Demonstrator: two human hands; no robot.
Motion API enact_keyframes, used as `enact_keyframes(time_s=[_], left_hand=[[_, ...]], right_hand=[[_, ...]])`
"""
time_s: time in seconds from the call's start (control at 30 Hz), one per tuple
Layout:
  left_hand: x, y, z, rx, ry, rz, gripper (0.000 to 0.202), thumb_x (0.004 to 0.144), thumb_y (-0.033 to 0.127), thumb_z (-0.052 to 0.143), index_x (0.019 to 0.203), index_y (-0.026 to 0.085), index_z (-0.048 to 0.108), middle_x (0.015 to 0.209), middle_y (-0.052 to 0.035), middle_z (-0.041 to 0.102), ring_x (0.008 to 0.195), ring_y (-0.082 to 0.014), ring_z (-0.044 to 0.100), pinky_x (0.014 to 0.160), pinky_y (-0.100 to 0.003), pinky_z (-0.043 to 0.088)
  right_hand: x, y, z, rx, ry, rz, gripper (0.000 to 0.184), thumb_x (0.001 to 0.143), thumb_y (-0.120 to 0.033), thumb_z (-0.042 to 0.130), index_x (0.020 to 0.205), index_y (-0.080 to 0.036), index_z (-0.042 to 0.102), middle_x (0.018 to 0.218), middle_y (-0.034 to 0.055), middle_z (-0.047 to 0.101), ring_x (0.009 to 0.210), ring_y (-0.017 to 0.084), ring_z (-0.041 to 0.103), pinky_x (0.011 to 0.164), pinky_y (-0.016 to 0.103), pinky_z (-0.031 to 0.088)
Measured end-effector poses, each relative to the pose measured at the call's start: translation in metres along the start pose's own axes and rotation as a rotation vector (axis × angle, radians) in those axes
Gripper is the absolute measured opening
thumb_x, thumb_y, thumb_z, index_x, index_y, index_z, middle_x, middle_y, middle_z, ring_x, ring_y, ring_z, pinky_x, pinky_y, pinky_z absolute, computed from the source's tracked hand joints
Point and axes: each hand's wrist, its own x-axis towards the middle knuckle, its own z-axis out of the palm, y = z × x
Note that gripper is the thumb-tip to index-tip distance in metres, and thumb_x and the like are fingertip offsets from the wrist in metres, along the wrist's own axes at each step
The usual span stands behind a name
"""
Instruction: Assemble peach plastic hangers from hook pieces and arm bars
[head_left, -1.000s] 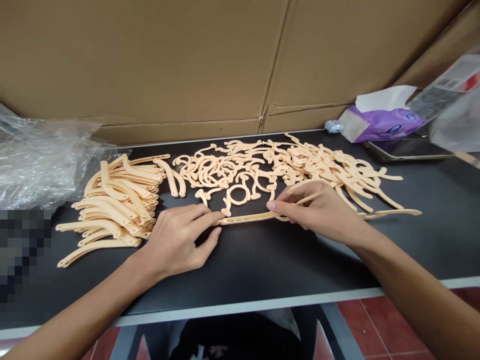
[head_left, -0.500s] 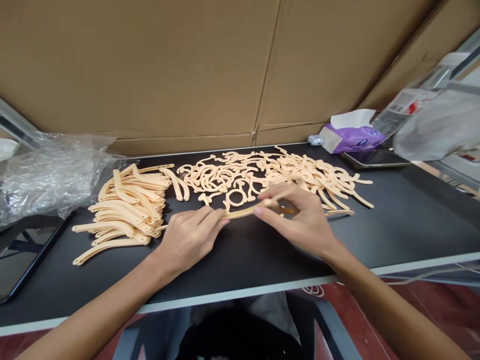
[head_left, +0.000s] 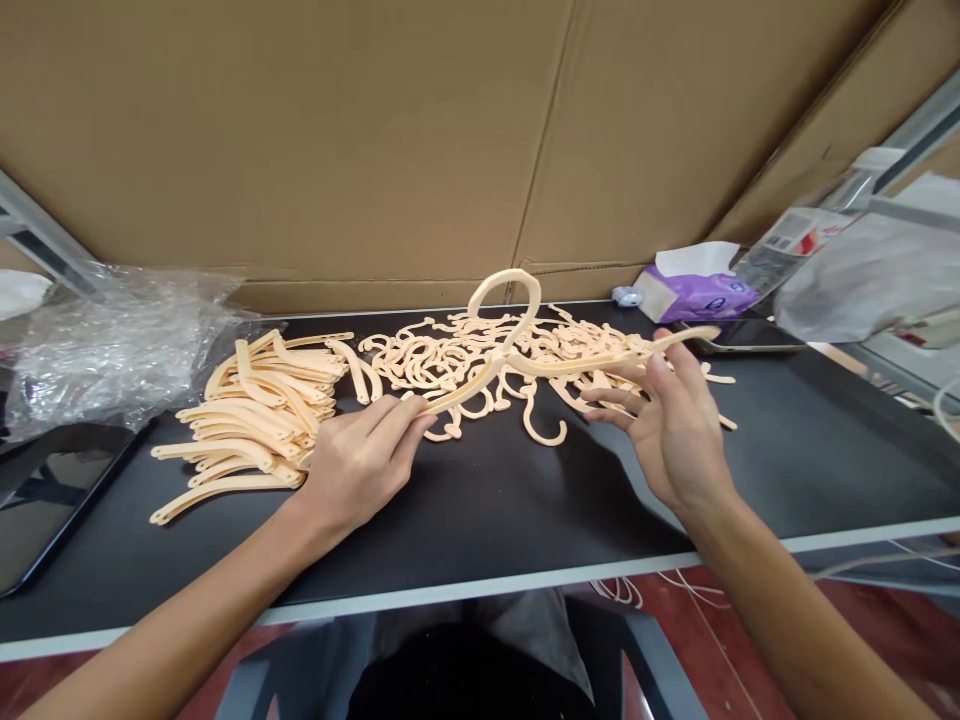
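Observation:
A cream plastic clothes hanger (head_left: 562, 368) is held up over the table, its two arms spread and its hook (head_left: 535, 295) pointing up. My left hand (head_left: 364, 462) is closed around the end of the left arm, hiding that tip. With thumb and fingers my right hand (head_left: 679, 430) pinches the other arm, whose tip sticks out past the fingers. Left of my left hand lies a stack of loose hanger arms (head_left: 247, 415). Behind the hanger spreads a pile of loose hooks (head_left: 412, 360); one separate hook (head_left: 545, 438) lies nearer me.
Clear plastic wrap (head_left: 112, 345) and a dark tablet-like device (head_left: 60, 490) are at the left. A purple tissue pack (head_left: 701, 290), a phone (head_left: 750, 336) and plastic bags (head_left: 847, 270) sit at the back right. A cardboard wall (head_left: 337, 150) closes off the back of the black table (head_left: 510, 520).
The hanger's arms have spread out and its hook now stands upright. My right hand has moved right along the hanger, while my left hand keeps its hold.

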Motion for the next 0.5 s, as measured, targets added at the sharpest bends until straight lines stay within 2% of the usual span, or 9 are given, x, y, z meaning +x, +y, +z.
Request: enact_keyframes(time_s=[0.1,0.3,0.4,0.5], left_hand=[[0.000,-0.004,-0.002,0.043,0.016,-0.005,0.009,0.098,0.017,0.058,0.105,0.015,0.063,0.084,-0.0031,0.072,0.066,-0.0125,0.066,0.063,-0.024,0.047],[0.001,-0.006,-0.004,0.096,0.069,0.072,0.015,0.092,0.014,0.067,0.107,0.014,0.063,0.084,-0.0028,0.073,0.060,-0.0124,0.063,0.057,-0.026,0.045],[0.000,-0.002,-0.003,0.081,0.073,0.124,0.024,0.089,0.012,0.070,0.112,0.013,0.062,0.084,-0.0034,0.074,0.060,-0.0130,0.064,0.056,-0.026,0.046],[0.000,0.000,-0.004,0.082,0.084,0.126,0.027,0.088,0.012,0.071,0.114,0.012,0.062,0.083,-0.0038,0.074,0.059,-0.0134,0.065,0.056,-0.027,0.046]], right_hand=[[0.006,0.001,-0.004,-0.034,-0.073,-0.075,0.054,0.086,-0.060,0.065,0.131,-0.035,0.050,0.108,0.0028,0.067,0.086,0.019,0.070,0.066,0.031,0.057],[0.015,0.001,-0.009,-0.025,-0.114,-0.149,0.057,0.085,-0.063,0.064,0.135,-0.041,0.054,0.109,0.0021,0.064,0.094,0.021,0.068,0.070,0.031,0.057],[0.019,-0.002,-0.005,-0.013,-0.118,-0.201,0.063,0.087,-0.061,0.063,0.145,-0.048,0.041,0.108,0.0015,0.064,0.094,0.021,0.069,0.071,0.034,0.059],[0.022,-0.004,-0.003,-0.058,-0.153,-0.263,0.061,0.094,-0.062,0.050,0.150,-0.051,0.029,0.115,0.0033,0.066,0.099,0.024,0.069,0.073,0.038,0.060]])
